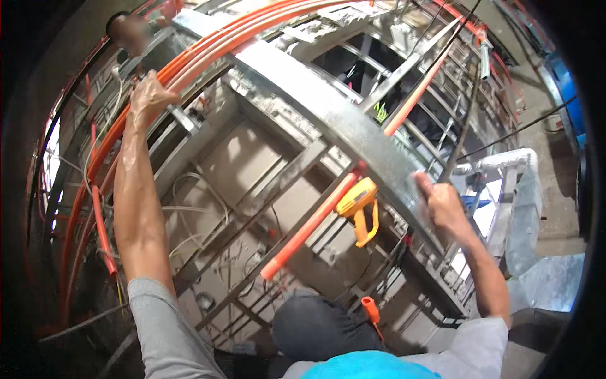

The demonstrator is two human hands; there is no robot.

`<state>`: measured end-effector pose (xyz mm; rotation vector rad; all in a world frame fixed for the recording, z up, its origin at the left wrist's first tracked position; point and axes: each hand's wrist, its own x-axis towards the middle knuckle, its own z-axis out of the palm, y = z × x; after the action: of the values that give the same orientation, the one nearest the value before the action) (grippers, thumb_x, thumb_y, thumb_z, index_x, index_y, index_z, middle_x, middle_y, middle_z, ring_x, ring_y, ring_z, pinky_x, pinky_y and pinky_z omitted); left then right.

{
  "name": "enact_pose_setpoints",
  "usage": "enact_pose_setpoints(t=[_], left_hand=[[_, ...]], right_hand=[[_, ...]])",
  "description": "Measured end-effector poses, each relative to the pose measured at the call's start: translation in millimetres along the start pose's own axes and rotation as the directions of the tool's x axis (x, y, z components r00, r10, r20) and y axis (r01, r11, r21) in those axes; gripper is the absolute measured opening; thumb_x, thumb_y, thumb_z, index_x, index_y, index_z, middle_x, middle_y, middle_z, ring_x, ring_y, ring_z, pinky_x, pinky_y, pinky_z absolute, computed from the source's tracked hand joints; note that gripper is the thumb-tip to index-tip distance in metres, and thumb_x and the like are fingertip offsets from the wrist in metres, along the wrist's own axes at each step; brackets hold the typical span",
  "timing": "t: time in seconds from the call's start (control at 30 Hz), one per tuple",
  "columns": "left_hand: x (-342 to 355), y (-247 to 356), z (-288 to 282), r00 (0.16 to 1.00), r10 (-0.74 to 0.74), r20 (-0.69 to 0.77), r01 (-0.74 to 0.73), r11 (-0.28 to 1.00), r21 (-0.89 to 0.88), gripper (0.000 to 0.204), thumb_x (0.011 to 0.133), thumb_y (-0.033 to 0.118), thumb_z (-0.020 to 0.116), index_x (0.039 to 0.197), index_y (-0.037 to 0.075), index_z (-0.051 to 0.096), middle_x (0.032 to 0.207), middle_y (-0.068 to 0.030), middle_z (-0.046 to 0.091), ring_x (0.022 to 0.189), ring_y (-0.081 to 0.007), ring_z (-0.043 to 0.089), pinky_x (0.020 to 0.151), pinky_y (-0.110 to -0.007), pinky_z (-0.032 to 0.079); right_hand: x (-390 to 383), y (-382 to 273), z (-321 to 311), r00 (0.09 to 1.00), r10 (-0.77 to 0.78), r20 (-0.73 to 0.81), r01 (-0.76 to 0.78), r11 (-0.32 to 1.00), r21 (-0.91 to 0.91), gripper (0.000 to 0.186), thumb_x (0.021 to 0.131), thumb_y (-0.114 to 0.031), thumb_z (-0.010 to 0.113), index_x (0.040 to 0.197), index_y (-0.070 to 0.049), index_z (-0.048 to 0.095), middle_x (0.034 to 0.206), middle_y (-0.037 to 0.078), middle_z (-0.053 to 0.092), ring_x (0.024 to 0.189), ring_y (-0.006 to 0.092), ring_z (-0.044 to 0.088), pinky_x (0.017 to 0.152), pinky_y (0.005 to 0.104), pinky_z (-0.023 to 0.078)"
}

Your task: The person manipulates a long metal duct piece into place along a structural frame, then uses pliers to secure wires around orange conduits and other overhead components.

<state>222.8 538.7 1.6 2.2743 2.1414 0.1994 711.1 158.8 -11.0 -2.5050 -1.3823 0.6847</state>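
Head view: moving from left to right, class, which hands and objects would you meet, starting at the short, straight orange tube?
Short, straight orange tube, person's bare left hand, yellow pistol-shaped tool, person's bare right hand, shiny blue object.

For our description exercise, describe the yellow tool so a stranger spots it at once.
Find the wide silvery metal strip running diagonally across the centre. Just below it, right of a straight orange pipe, is the tool, set apart by its yellow body and looped handle.
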Motion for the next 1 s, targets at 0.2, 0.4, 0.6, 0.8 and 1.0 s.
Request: enact_pose_setpoints(t=[0.2,0.4,0.6,0.8,1.0], left_hand=[[9,-10,-8,0.997,0.019,-0.070,-0.017,1.000,0.023,0.080,0.053,0.027,0.075,0.123,-0.006,0.052,0.112,-0.0261,0.065,0.103,-0.0388,0.066,0.091,-0.042,0.053],[13,-19,-1,0.997,-0.015,-0.080,0.020,0.998,0.057,0.081,0.052,0.035,0.078,0.120,-0.001,0.055,0.114,-0.0240,0.065,0.109,-0.0378,0.064,0.095,-0.043,0.051],[1,-1,-1,0.997,0.029,-0.065,-0.025,0.997,0.075,0.088,0.054,0.040,0.079,0.126,-0.003,0.054,0.116,-0.0242,0.063,0.111,-0.0378,0.064,0.097,-0.043,0.052],[12,-19,1,0.997,0.000,-0.081,0.008,0.995,0.097,0.089,0.054,0.042,0.079,0.126,-0.003,0.053,0.121,-0.0250,0.062,0.115,-0.0405,0.060,0.099,-0.046,0.048],[11,6,6,1.000,-0.024,0.014,0.023,0.998,0.056,0.085,0.061,0.046,0.077,0.128,0.001,0.053,0.127,-0.0244,0.059,0.119,-0.0411,0.058,0.103,-0.051,0.044]], right_hand=[[12,-9,-1,0.999,-0.028,0.029,0.027,0.999,0.044,0.097,0.091,-0.079,0.040,0.055,0.011,0.055,0.047,0.019,0.045,0.048,0.0272,0.046,0.056,0.0466,0.041],[25,-26,3,0.997,-0.070,-0.011,0.071,0.997,0.041,0.097,0.090,-0.079,0.041,0.059,0.012,0.056,0.051,0.021,0.048,0.052,0.0300,0.049,0.061,0.0478,0.043],[31,0,7,0.980,-0.173,-0.095,0.173,0.985,-0.004,0.096,0.091,-0.077,0.041,0.057,0.011,0.054,0.048,0.018,0.044,0.051,0.0250,0.044,0.058,0.0468,0.040],[54,-52,15,0.991,-0.133,-0.027,0.133,0.991,0.011,0.097,0.090,-0.079,0.041,0.056,0.011,0.052,0.048,0.015,0.042,0.051,0.0224,0.043,0.054,0.0467,0.037],[67,-63,14,0.994,-0.111,-0.024,0.112,0.990,0.086,0.097,0.090,-0.080,0.039,0.064,0.011,0.061,0.057,0.022,0.055,0.061,0.0282,0.057,0.064,0.0467,0.044]])
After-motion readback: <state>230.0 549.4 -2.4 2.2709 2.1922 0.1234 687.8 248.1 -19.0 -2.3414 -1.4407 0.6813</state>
